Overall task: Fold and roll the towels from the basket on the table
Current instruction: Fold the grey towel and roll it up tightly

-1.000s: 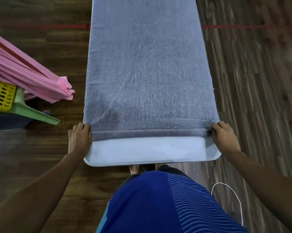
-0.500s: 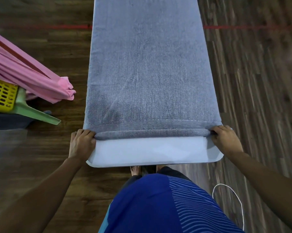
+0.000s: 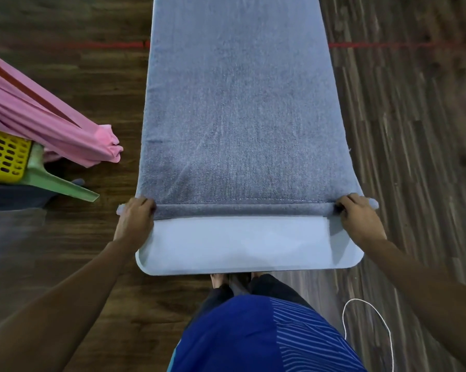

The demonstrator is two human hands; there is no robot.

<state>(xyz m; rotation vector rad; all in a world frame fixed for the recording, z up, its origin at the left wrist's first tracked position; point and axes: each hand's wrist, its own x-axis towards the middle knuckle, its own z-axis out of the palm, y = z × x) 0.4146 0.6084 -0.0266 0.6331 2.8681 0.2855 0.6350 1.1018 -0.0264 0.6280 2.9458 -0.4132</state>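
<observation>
Clearly the roll is only beginning: the left hand and right hand are each curling round an end of the grey towel lying along the table. Both ends need turning evenly and tightly, or it is going to skew.

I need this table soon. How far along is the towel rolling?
Done: the grey towel lies flat in a long strip on the table. In hand: left hand and right hand grip the ends of a first roll at its near edge. Left: almost its whole length is unrolled, and a pink towel hangs from the yellow basket, not yet folded.
</observation>
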